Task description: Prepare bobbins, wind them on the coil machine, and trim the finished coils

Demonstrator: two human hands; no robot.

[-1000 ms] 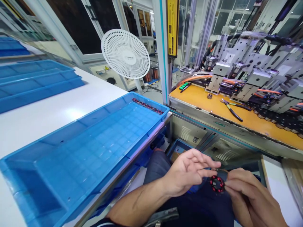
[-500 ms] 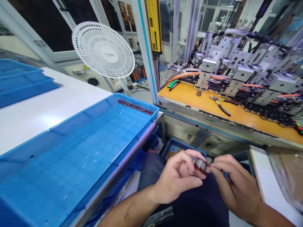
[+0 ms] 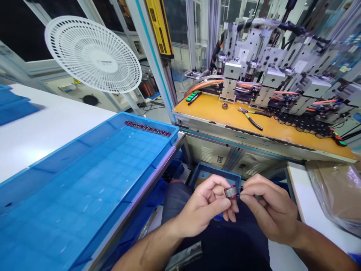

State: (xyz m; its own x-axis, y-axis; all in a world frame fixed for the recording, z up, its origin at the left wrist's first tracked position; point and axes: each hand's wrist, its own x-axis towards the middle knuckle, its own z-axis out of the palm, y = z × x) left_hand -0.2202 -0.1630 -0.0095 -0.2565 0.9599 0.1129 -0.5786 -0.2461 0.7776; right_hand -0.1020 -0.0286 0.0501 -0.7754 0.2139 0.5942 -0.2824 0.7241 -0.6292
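Note:
Above my lap, my left hand [image 3: 210, 203] holds a small round metal part [image 3: 231, 192] with red windings between its thumb and fingers. On the part's right side, the thumb and index finger of my right hand [image 3: 263, 207] are pinched together on thin wire ends that come out of it. A row of similar red-wound parts [image 3: 148, 129] lies along the far end of the large blue tray [image 3: 152, 165] to the left.
An orange-topped bench [image 3: 208, 113] bears pliers [image 3: 252, 118], a single round part [image 3: 225, 105], a dark row of parts and a metal machine [image 3: 254, 64]. A white fan [image 3: 96, 58] stands behind the tray. Below the bench sits a blue bin [image 3: 197, 171]. Plastic-wrapped cardboard [image 3: 335, 192] lies at right.
The camera view has shifted, so the bench and tray appear farther left. Both hands still hold the part and its wires; the part has turned slightly, with its grey band now facing the camera more clearly.

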